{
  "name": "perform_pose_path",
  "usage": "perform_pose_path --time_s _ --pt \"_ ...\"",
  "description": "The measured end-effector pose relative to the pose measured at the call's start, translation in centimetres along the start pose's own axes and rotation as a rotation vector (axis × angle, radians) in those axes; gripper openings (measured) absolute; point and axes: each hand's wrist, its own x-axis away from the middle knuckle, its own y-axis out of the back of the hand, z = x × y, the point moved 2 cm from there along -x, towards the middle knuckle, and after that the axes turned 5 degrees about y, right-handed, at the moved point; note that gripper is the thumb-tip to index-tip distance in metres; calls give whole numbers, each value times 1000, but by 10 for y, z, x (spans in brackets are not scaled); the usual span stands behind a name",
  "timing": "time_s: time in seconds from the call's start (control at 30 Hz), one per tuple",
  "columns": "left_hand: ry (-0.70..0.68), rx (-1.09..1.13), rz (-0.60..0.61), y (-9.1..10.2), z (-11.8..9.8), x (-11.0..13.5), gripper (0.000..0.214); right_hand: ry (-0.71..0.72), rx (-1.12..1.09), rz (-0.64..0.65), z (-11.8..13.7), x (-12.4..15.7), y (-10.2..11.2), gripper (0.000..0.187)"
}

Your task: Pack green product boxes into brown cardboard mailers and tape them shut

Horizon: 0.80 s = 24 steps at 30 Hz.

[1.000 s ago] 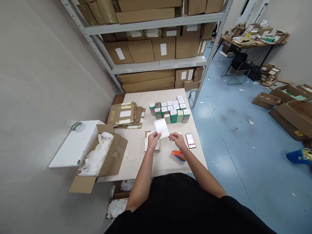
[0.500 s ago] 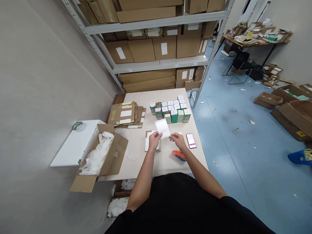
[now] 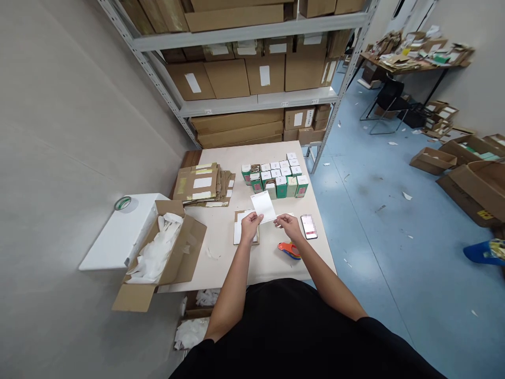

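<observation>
My left hand [image 3: 250,227] pinches the lower left corner of a white sheet [image 3: 263,206] held up over the table [image 3: 221,247]. My right hand [image 3: 289,226] is closed at the sheet's lower right corner, fingers pinched on its edge. Under my left hand lies a flat brown envelope with white slips [image 3: 240,235]. A cluster of small green and white boxes [image 3: 276,180] stands just beyond the sheet. A phone [image 3: 309,227] lies right of my right hand, and an orange and blue tape dispenser [image 3: 289,250] sits below that wrist.
A stack of brown envelopes [image 3: 202,185] lies at the table's left. An open carton of white wrapping [image 3: 162,255] overhangs the left edge beside a white box with a tape roll [image 3: 123,203]. Shelving with cartons [image 3: 252,73] stands behind. Open cartons [image 3: 469,179] litter the blue floor at right.
</observation>
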Motion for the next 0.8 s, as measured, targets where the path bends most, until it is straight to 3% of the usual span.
perform_pose_path --time_s 0.7,0.8 --pt "15 3 25 -2 1 -4 44 2 28 17 2 -3 0 19" --pt "-1 -64 -96 0 1 -3 52 19 23 45 2 -3 -1 22"
